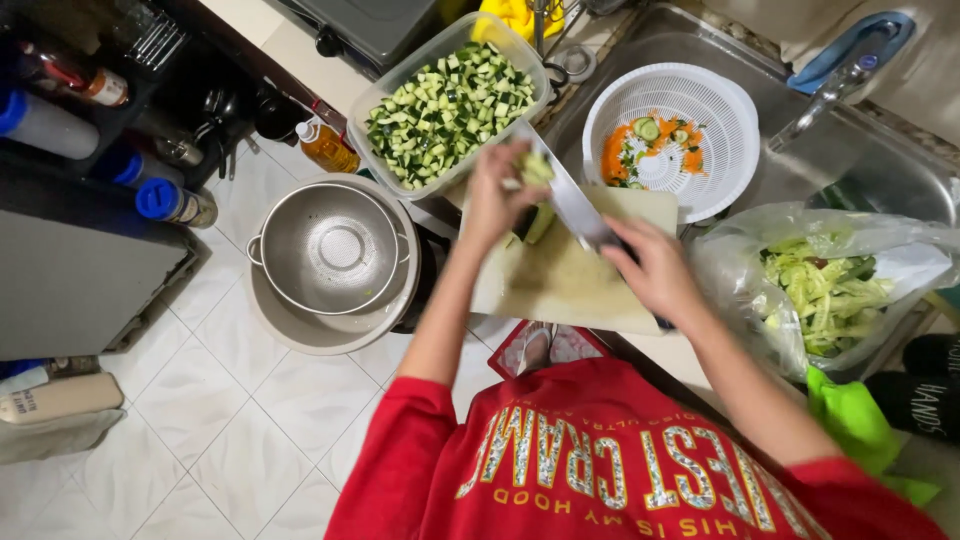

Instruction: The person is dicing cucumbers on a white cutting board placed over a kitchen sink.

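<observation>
My left hand [497, 192] holds a piece of green cucumber [537, 169] upright over a pale cutting board [560, 280]. The knife's broad steel blade [563, 190] is pressed against that piece, and my right hand [655, 265] grips the knife's handle. Just beyond my left hand stands a clear plastic tub [400, 85] full of chopped cucumber chunks [450, 110]. Part of the cucumber is hidden behind my fingers.
A white colander [725, 120] with carrot and cucumber bits sits in the steel sink [880, 170] by a tap [835, 90]. At right, a clear bag [740, 260] holds green peelings. A metal strainer bowl [330, 250] rests low at left, over the tiled floor [210, 420].
</observation>
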